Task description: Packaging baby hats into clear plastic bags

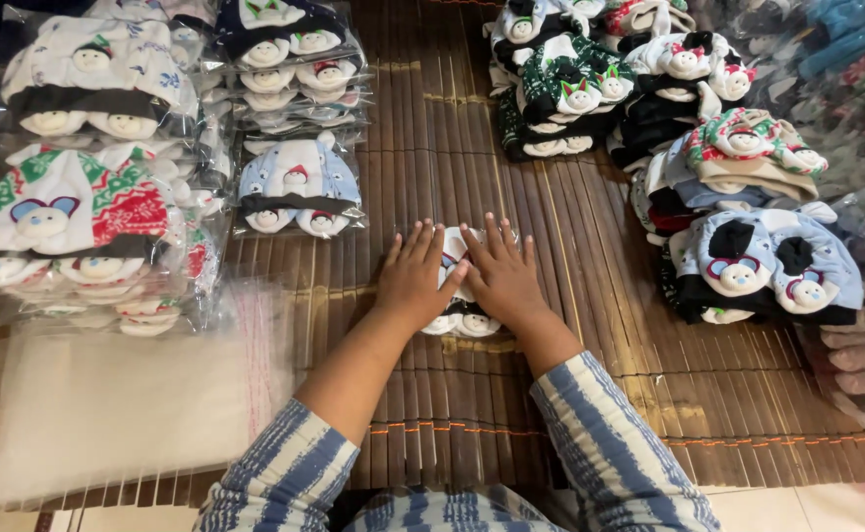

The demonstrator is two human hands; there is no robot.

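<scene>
Brown bamboo matting (472, 177) covers the floor where the person sits, striped blue-and-white sleeves (610, 443) reaching forward from the bottom of the view. Both hands lie flat and side by side on a small folded pair of baby socks (462, 320) in the middle of the mat; the left hand (415, 281) and the right hand (501, 274) press down with fingers spread, neither grip closed around anything, palms just resting on the fabric. Only the white toe ends with little bear faces peek out below the wrists. To the left stand stacks of bagged sock packs (87, 177), clear wrapping over snowman and bear patterns, and a nearer bagged pack in pale blue (299, 187) lies just beyond the left hand. A pile of empty clear plastic bags (117, 404) sits at the lower left. To the right, well apart from the hands, loose unbagged socks (738, 207) are heaped in dark, green and blue bundles.
</scene>
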